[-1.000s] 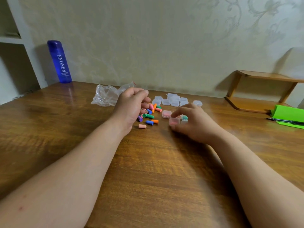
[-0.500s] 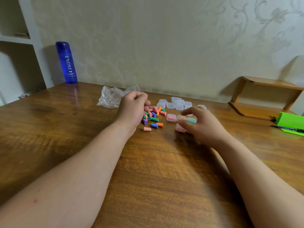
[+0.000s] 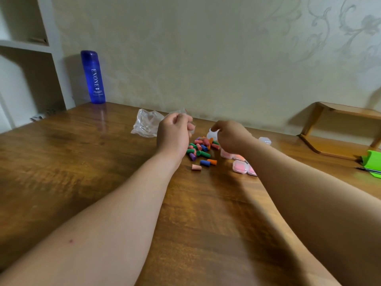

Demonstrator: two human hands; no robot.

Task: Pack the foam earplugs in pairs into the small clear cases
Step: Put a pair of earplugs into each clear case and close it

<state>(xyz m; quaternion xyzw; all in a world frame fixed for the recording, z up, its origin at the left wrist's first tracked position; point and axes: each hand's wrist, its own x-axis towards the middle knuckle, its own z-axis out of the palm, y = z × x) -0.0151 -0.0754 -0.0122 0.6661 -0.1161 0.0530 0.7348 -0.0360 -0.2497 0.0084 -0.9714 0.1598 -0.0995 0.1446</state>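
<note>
Loose foam earplugs (image 3: 201, 148) in pink, green, blue, orange and purple lie in a heap at mid table. My left hand (image 3: 175, 134) hovers just left of the heap with its fingers curled round something small and clear at the fingertips, seemingly a clear case (image 3: 193, 127). Just behind the heap, my right hand (image 3: 232, 138) pinches an empty clear case (image 3: 213, 134) with bent fingers. Closed cases with pink earplugs (image 3: 240, 167) lie under my right forearm, and another with orange ones (image 3: 239, 157) beside them. One empty case (image 3: 265, 140) sits further right.
A crumpled clear plastic bag (image 3: 145, 124) lies behind my left hand. A tall blue bottle (image 3: 93, 77) stands at the table's back left. A wooden rack (image 3: 338, 139) and a green pad with a pen (image 3: 373, 164) are at the right.
My right hand has let go of the packed pink case and moved back to the empty cases. My left hand has lifted slightly off the heap.
</note>
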